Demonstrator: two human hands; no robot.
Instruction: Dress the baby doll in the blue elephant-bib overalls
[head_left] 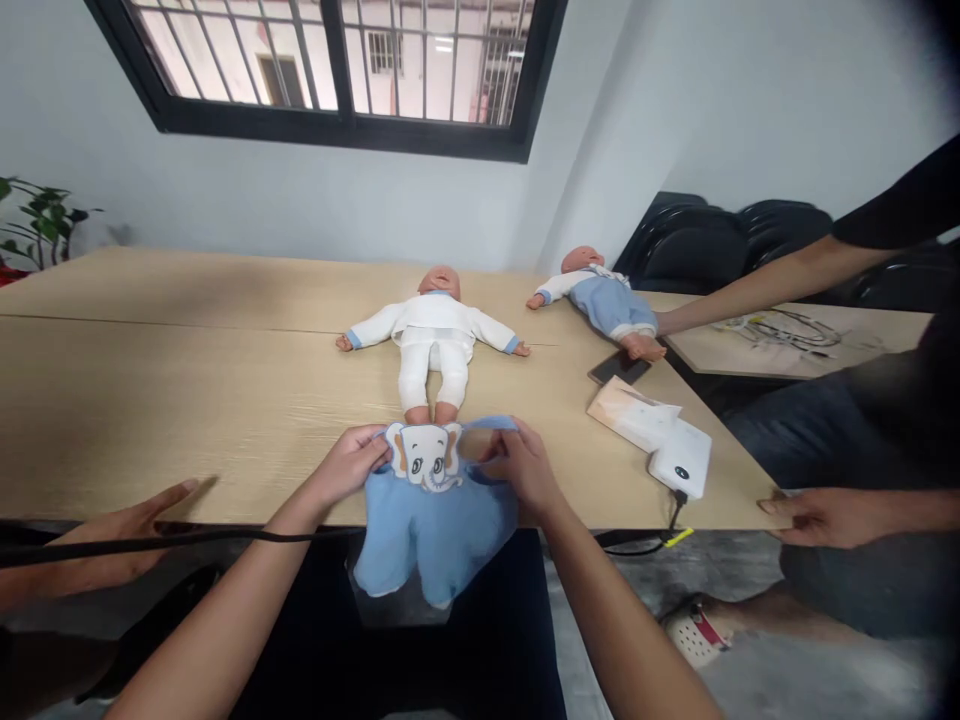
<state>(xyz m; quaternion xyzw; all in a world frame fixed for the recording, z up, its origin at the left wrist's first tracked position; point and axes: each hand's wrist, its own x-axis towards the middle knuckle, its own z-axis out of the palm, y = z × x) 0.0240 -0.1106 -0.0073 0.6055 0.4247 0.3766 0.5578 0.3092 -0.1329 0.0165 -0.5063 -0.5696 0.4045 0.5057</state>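
Observation:
A baby doll (433,335) in a white suit lies on its back on the wooden table (150,400), its feet toward me. At those feet I hold blue dungarees (435,525) with an elephant bib, the legs hanging over the table's front edge. My left hand (349,465) is shut on the left side of the garment's top. My right hand (521,465) is shut on the right side, next to the strap.
A second doll (607,300) in blue lies at the back right, with another person's hand on its feet. A phone (619,368), a paper packet (634,410) and a white power bank (682,460) lie to the right. Other people's hands (120,530) (810,515) rest on the table edges.

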